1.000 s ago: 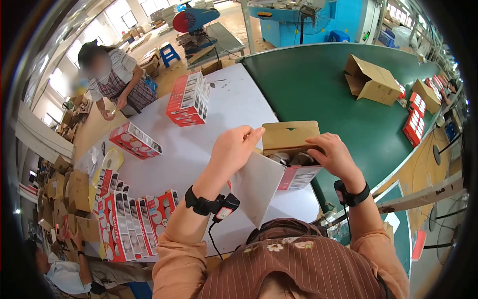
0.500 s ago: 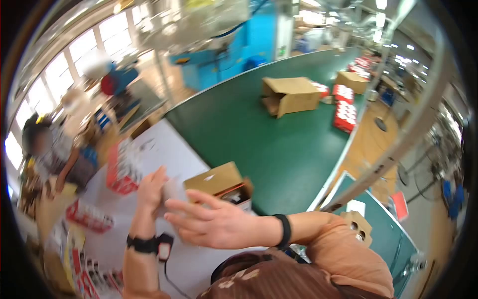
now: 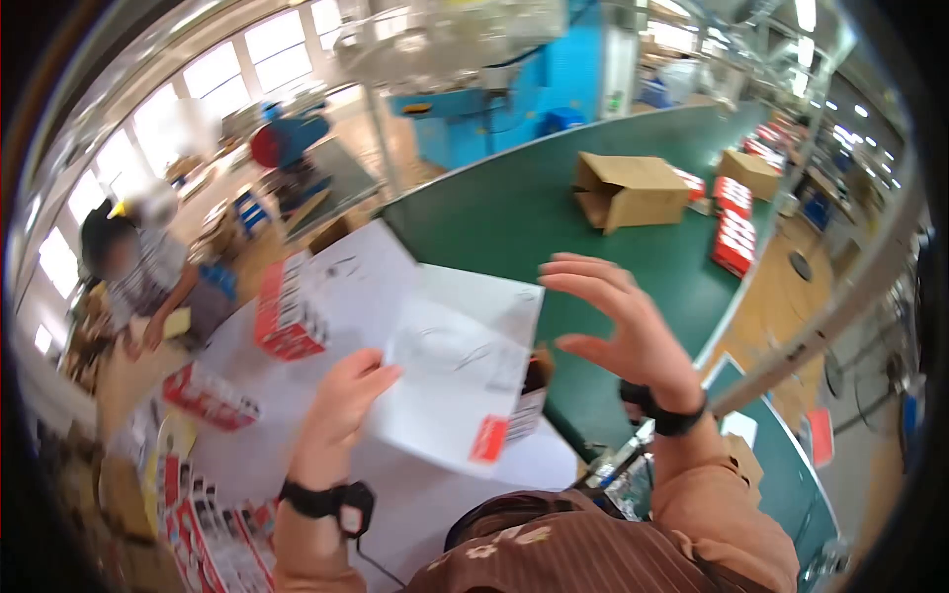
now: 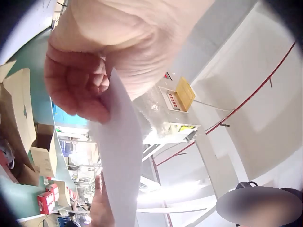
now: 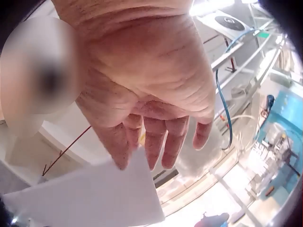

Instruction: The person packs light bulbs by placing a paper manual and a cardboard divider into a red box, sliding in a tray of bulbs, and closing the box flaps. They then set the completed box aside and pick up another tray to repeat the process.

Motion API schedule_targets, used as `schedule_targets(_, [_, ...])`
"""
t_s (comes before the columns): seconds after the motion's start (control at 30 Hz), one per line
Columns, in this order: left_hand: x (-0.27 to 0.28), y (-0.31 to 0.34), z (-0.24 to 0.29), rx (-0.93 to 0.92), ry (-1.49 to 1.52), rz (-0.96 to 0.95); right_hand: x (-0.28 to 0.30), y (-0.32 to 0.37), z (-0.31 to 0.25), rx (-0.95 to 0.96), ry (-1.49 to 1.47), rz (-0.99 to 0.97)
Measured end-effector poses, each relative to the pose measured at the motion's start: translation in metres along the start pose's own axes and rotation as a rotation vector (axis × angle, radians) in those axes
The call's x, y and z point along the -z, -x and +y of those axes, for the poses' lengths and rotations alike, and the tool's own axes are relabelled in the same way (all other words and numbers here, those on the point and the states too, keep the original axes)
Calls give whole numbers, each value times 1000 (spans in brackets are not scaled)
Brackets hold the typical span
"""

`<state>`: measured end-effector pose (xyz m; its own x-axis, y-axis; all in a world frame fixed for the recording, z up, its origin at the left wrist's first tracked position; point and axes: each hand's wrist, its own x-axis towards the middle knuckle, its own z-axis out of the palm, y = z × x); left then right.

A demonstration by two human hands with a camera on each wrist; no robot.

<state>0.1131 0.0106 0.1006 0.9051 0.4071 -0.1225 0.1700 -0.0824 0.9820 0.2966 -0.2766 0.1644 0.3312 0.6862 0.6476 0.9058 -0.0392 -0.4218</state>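
A white printed sheet (image 3: pixel 460 366) with a red patch at its lower edge hangs over the table, its left edge pinched by the left hand (image 3: pixel 341 400). In the left wrist view, the left hand (image 4: pixel 99 61) has its fingers curled at the top of the sheet (image 4: pixel 120 156). To the right of the sheet, the right hand (image 3: pixel 628 321) is raised with fingers spread. The right wrist view shows the right hand (image 5: pixel 147 85) with fingers extended near the sheet's corner (image 5: pixel 104 194). Behind the sheet stands a box (image 3: pixel 529 405), partly hidden.
Red and white boxes stand on the pale table (image 3: pixel 395 504), one (image 3: pixel 290 308) at its far side, another (image 3: pixel 210 397) at left, several at the lower left. On the green surface (image 3: pixel 474 217) lies an open carton (image 3: pixel 643 193). A person (image 3: pixel 148 272) stands at the far left.
The view has turned rightward. Both hands have left the open box, the sheet has been lifted over it in the left hand, and the right hand has moved from beside the left hand to the right.
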Motion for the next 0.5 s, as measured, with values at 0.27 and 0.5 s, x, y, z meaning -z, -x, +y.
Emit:
schedule_targets(0.27, [-38,7,24,13,393,-112,-30,-1,-22,175,348,-187])
schedule_targets(0.5, [-68,30,1,139,60,-111,-25,10,21,-420,-783,38])
